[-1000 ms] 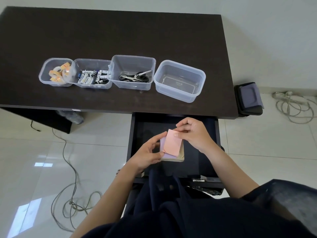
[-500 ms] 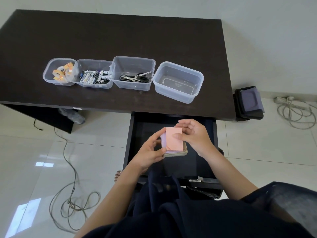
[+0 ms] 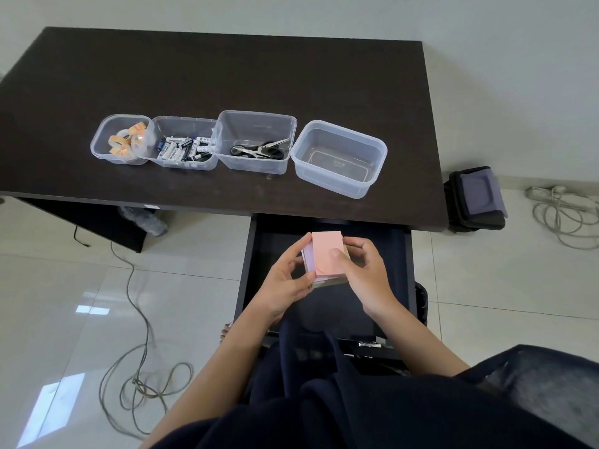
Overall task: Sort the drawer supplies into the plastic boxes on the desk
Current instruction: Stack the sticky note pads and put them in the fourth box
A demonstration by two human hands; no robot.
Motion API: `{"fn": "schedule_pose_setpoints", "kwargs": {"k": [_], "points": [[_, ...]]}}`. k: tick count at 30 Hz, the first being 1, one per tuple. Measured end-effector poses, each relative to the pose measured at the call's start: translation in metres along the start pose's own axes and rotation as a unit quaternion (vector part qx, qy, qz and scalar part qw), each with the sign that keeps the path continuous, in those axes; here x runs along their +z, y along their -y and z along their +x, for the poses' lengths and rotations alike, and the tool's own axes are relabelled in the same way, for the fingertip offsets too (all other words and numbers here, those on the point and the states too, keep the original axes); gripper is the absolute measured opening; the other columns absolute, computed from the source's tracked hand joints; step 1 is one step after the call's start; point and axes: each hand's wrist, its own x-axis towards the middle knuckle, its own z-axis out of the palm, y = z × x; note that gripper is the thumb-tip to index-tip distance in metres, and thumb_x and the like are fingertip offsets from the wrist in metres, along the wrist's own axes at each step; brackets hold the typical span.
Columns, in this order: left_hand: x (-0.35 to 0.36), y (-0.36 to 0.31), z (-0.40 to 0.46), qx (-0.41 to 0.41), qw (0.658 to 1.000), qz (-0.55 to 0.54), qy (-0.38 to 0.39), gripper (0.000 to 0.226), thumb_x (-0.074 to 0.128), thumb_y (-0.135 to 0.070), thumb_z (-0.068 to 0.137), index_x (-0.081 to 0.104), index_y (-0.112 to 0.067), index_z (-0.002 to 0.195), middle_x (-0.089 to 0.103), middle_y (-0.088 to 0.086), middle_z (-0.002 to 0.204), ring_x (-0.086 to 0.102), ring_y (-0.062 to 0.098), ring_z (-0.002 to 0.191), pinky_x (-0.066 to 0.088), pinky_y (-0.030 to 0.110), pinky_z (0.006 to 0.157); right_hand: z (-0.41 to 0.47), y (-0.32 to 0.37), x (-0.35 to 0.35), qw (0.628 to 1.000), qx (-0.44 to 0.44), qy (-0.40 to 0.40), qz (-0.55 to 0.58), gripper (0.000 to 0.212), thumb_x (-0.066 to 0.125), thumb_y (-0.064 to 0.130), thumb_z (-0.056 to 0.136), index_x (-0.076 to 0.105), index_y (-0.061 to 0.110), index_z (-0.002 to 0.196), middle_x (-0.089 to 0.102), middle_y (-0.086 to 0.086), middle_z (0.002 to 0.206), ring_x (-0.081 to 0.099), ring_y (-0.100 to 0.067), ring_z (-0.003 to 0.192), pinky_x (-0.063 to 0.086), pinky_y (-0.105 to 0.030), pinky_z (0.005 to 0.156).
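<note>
From the head camera, a person's left hand [image 3: 285, 280] and right hand [image 3: 363, 270] both grip a stack of sticky-note pads [image 3: 325, 256] above the open drawer [image 3: 324, 306], just in front of the near edge of the dark desk [image 3: 227, 85]. The left hand's fingers curl round the stack's left side with the thumb at its near corner; the right hand clamps the right side, thumb pressed on the top pad. The likeliest mishap, judged from this grip, is the stack coming apart: the pads look loose and slightly offset, so easing either hand on the way up to the desk could let a lower pad slide out and drop back into the drawer or onto the floor. The stack might also catch the desk's edge, which sits just beyond it. The pads read as a salmon-pink block on top, a pale lilac one beneath showing at the left and near edges, and a tan or brownish layer at the bottom; how many there are cannot be told. On the desk, the empty box [image 3: 338, 158] stands rightmost in the row and nearest the drawer, beside the box of scissors [image 3: 257, 150], then batteries [image 3: 181, 150], then tape rolls [image 3: 124, 142] farthest left.
</note>
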Motion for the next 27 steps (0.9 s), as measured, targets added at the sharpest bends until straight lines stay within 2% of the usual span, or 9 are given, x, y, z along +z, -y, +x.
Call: {"fn": "schedule_pose_setpoints", "kwargs": {"k": [3, 9, 13, 17, 19, 21, 24, 27], "points": [[-0.002, -0.002, -0.001, 0.006, 1.000, 0.012, 0.000, 0.061, 0.067, -0.019, 0.079, 0.046, -0.057, 0.122, 0.050, 0.003, 0.126, 0.053, 0.023, 0.117, 0.053, 0.049, 0.092, -0.004, -0.003, 0.004, 0.999, -0.005, 0.011, 0.030, 0.031, 0.067, 0.019, 0.086, 0.054, 0.025, 0.113, 0.059, 0.002, 0.121, 0.057, -0.016, 0.112, 0.057, -0.040, 0.083], [-0.008, -0.008, -0.006, 0.008, 0.998, 0.070, -0.003, 0.057, 0.058, -0.015, 0.092, 0.040, -0.058, 0.124, 0.050, 0.000, 0.128, 0.054, 0.022, 0.117, 0.056, 0.038, 0.090, -0.008, -0.005, 0.008, 0.998, -0.012, 0.022, 0.051, 0.031, 0.065, 0.014, 0.088, 0.054, 0.020, 0.117, 0.059, -0.001, 0.121, 0.058, -0.017, 0.111, 0.055, -0.036, 0.082], [-0.009, -0.009, -0.012, 0.013, 0.996, 0.089, -0.002, 0.054, 0.050, -0.012, 0.096, 0.036, -0.055, 0.126, 0.052, 0.004, 0.126, 0.055, 0.025, 0.116, 0.056, 0.031, 0.086, -0.010, -0.008, 0.011, 0.998, -0.010, 0.034, 0.044, 0.030, 0.065, 0.016, 0.088, 0.054, 0.027, 0.113, 0.057, -0.002, 0.123, 0.057, -0.020, 0.113, 0.055, -0.036, 0.081], [-0.010, -0.007, -0.016, 0.012, 0.996, 0.087, 0.005, 0.056, 0.046, -0.016, 0.097, 0.028, -0.059, 0.128, 0.057, 0.007, 0.120, 0.058, 0.026, 0.113, 0.055, 0.033, 0.089, -0.013, -0.010, 0.014, 0.998, -0.027, 0.045, 0.021, 0.030, 0.066, 0.016, 0.087, 0.054, 0.033, 0.109, 0.057, 0.001, 0.123, 0.054, -0.017, 0.115, 0.051, -0.025, 0.081], [-0.011, -0.006, -0.018, 0.010, 0.996, 0.088, 0.008, 0.053, 0.047, -0.025, 0.095, 0.025, -0.060, 0.128, 0.060, 0.002, 0.113, 0.059, 0.025, 0.113, 0.055, 0.030, 0.087, -0.014, -0.012, 0.014, 0.998, -0.027, 0.048, 0.015, 0.031, 0.067, 0.016, 0.087, 0.054, 0.033, 0.110, 0.057, 0.002, 0.123, 0.053, -0.018, 0.116, 0.050, -0.025, 0.082], [-0.011, -0.005, -0.020, 0.002, 0.997, 0.080, 0.012, 0.050, 0.047, -0.033, 0.092, 0.027, -0.063, 0.127, 0.058, -0.003, 0.118, 0.057, 0.025, 0.118, 0.054, 0.027, 0.084, -0.014, -0.013, 0.013, 0.998, -0.029, 0.054, 0.010, 0.033, 0.067, 0.017, 0.086, 0.054, 0.034, 0.111, 0.057, 0.002, 0.123, 0.053, -0.017, 0.116, 0.049, -0.025, 0.083], [-0.011, -0.005, -0.022, -0.004, 0.998, 0.069, 0.012, 0.047, 0.045, -0.030, 0.095, 0.032, -0.065, 0.124, 0.054, -0.003, 0.134, 0.056, 0.027, 0.121, 0.053, 0.025, 0.082, -0.015, -0.015, 0.012, 0.997, -0.032, 0.068, 0.005, 0.034, 0.069, 0.018, 0.085, 0.053, 0.035, 0.111, 0.056, 0.003, 0.123, 0.052, -0.017, 0.117, 0.050, -0.026, 0.085], [-0.009, -0.007, -0.024, -0.002, 0.997, 0.073, 0.006, 0.048, 0.043, -0.023, 0.098, 0.033, -0.063, 0.123, 0.054, -0.012, 0.128, 0.055, 0.027, 0.119, 0.055, 0.026, 0.083, -0.016, -0.016, 0.012, 0.997, -0.034, 0.076, -0.005, 0.036, 0.072, 0.024, 0.081, 0.055, 0.041, 0.108, 0.055, 0.003, 0.125, 0.052, -0.019, 0.118, 0.051, -0.035, 0.091]]}}
